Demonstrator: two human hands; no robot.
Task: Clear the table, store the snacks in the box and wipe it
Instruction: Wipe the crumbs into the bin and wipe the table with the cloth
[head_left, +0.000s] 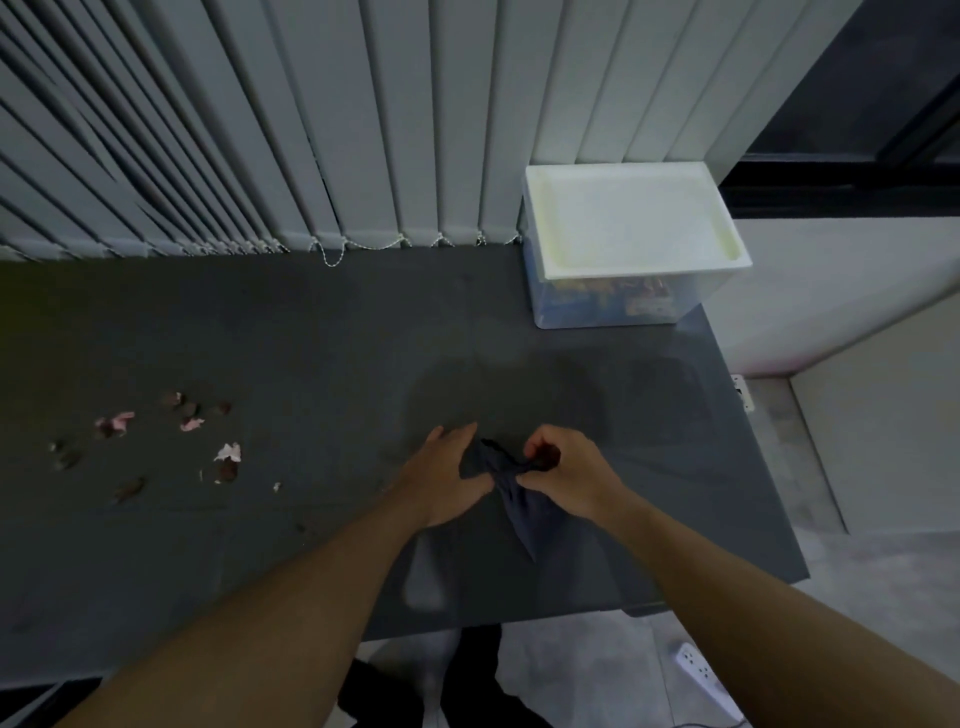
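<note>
Pinching dark cloth (519, 512) with curled right hand (566, 475), left hand (447, 478) straight-fingered against it, over grey table (311, 338)

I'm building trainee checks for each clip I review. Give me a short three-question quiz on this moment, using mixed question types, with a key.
1. True or false: the lid is on the box.
2. What does the right hand pinch? A) the dark cloth B) a snack packet C) a blind cord
3. Fill in: by the person's own sides, the crumbs and pink scraps lie toward the ___ end of the table.

Key: 1 true; 2 A; 3 left.
</note>
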